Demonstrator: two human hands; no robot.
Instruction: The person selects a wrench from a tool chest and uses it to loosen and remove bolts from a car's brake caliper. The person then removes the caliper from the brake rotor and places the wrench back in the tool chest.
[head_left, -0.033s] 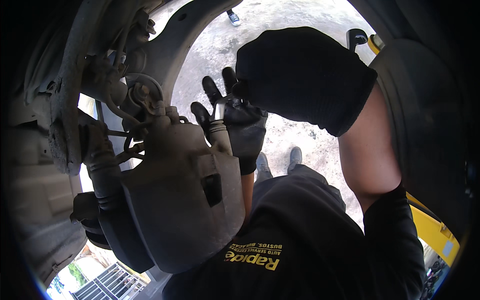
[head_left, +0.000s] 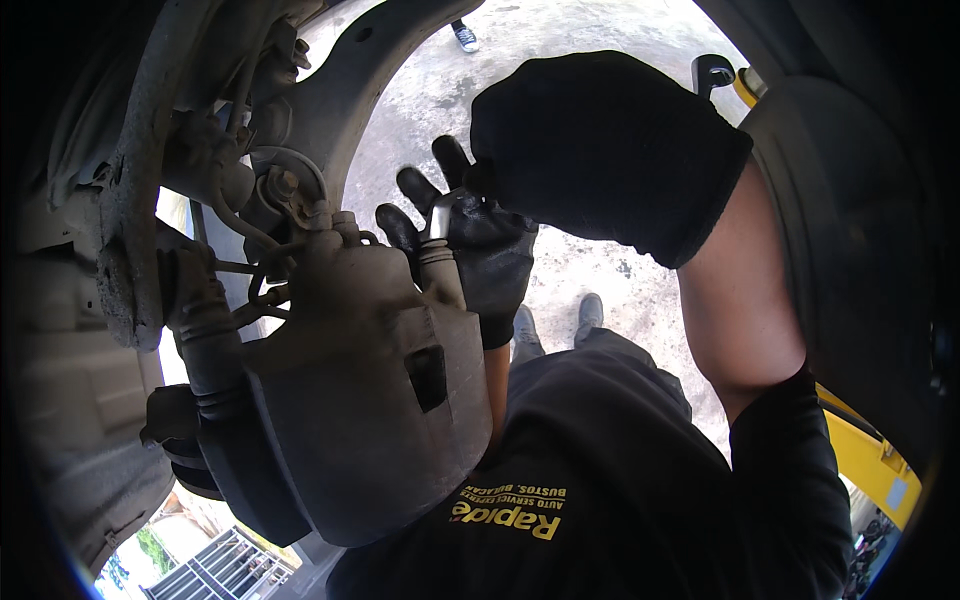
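My left hand, in a black coated glove, is behind the brake caliper with its fingers spread apart. A shiny bent metal bar rises from a ribbed rubber boot on the caliper and crosses in front of that palm. Its upper end reaches the fingertips of my right hand. This hand, also in a black glove, is closed, its back toward me; the glove hides what its fingers grip. My right forearm comes up from the lower right.
A thin hose and a rusty suspension part stand at the left. The curved dark fender edge lies close to my right arm. Beyond it is a yellow metal beam. Another person's shoe shows on the concrete floor.
The spread fingers of my left hand have shifted slightly to the left. My right hand has risen by a very small amount and stays closed; the caliper looks still.
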